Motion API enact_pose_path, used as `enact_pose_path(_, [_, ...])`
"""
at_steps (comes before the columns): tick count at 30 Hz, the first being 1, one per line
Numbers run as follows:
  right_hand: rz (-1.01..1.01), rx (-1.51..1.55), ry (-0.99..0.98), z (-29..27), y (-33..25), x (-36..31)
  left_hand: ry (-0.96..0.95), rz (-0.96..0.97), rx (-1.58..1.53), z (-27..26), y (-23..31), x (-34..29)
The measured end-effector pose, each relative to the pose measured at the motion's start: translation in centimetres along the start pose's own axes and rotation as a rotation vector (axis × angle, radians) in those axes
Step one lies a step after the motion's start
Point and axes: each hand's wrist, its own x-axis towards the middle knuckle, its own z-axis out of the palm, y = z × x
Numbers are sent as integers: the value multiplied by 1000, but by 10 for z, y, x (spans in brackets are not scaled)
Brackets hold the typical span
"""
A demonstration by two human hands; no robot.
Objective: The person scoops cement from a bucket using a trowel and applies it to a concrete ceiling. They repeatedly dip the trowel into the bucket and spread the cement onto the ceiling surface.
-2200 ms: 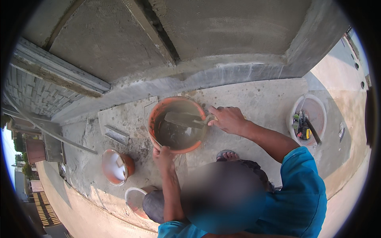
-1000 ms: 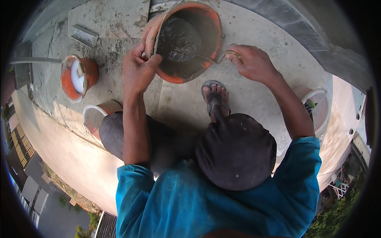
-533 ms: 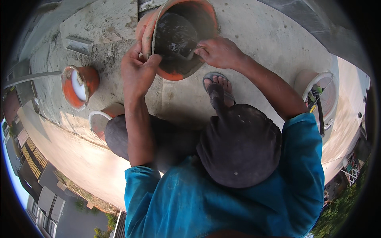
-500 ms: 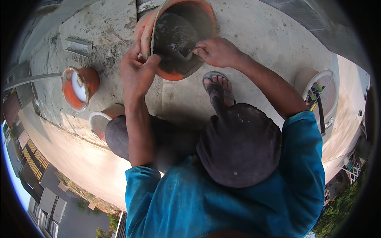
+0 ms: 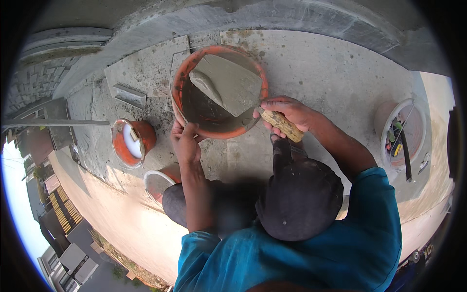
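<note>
An orange bucket (image 5: 226,133) in front of me is tilted so its mouth faces me. My left hand (image 5: 187,142) grips its rim at the near left, thumb on the outer edge; some fingers are hidden behind the wall. In my right hand (image 5: 291,114) is the pale, worn handle of a trowel (image 5: 247,87). Its broad grey blade reaches into the bucket mouth. A lump of wet grey mortar (image 5: 205,86) sits along the blade's left side. Dark wet residue coats the inside of the bucket.
A smaller orange bucket (image 5: 152,136) with white liquid stands left, another bucket (image 5: 173,171) beside my knee. At right is a pale bucket (image 5: 384,117) holding tools. A metal channel piece (image 5: 129,96) lies on the mortar-spattered floor. A low grey wall (image 5: 272,22) runs along the far side.
The trowel blade has come up out of the dark wet mix and now shows with mortar on it. My view has shifted, so the bucket appears lower and more of the far wall shows.
</note>
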Motion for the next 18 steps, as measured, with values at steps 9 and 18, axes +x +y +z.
enact_pose_path(9, [-1076, -96, 427, 33, -80, 45, 8, -26, 58, -33, -14, -8])
enact_pose_path(18, [-1882, -476, 1119, 52, -221, 114, -25, -5, -20, -20, -10, -15])
